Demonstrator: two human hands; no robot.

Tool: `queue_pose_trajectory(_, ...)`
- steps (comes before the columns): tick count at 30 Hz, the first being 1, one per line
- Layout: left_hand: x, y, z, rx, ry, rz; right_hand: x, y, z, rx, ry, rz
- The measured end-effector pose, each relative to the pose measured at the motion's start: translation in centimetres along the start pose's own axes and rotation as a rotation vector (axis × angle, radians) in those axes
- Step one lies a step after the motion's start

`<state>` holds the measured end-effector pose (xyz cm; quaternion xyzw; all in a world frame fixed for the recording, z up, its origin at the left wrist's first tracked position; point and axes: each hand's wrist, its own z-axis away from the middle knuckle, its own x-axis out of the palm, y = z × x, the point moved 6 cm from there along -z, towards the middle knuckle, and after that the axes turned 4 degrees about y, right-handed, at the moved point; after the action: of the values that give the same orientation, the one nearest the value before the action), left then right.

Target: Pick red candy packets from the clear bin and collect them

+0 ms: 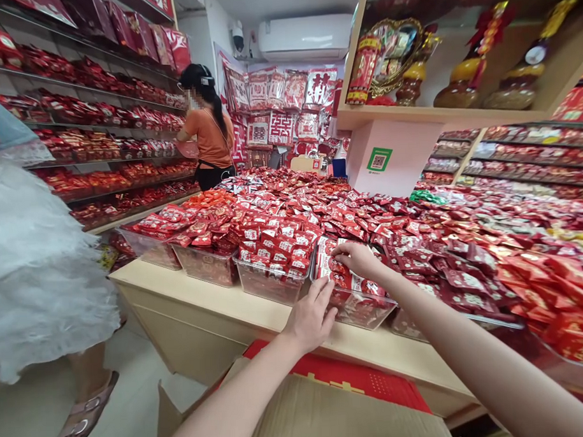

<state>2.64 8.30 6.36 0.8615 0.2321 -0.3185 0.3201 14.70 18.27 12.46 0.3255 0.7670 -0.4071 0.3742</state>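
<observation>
Red and white packets (pixel 340 274) fill a clear plastic bin (pixel 364 310) at the counter's front edge. My right hand (pixel 358 259) rests on these packets, its fingers bent down onto them; whether it grips one cannot be made out. At the bin's left front corner is my left hand (pixel 311 316), fingers spread and touching the rim, holding nothing. Just to the left stands another clear bin (pixel 269 284), heaped with small red packets (pixel 276 244). Dark red packets (pixel 460 270) lie piled to the right of my right forearm.
Below the counter edge (pixel 218 301) stands an open cardboard box (pixel 336 411) with a red package (pixel 354 375). A person in orange (pixel 212 141) stands by the left shelves; another in a white skirt (pixel 39 265) is nearer. A wooden shelf (pixel 412 117) overhangs the right side.
</observation>
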Motion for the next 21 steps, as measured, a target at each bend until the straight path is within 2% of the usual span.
queue_pose_trajectory(7,0.0,0.0,0.0,-0.001,-0.005,-0.039,0.6,-0.2,0.4,-0.003,0.023,0.017)
queue_pose_trajectory(13,0.0,0.1,0.0,-0.004,0.001,-0.049,-0.6,0.3,0.8,0.023,0.119,0.067)
queue_pose_trajectory(21,-0.3,0.2,-0.3,-0.016,0.006,-0.089,0.5,0.1,1.4,0.016,0.069,0.11)
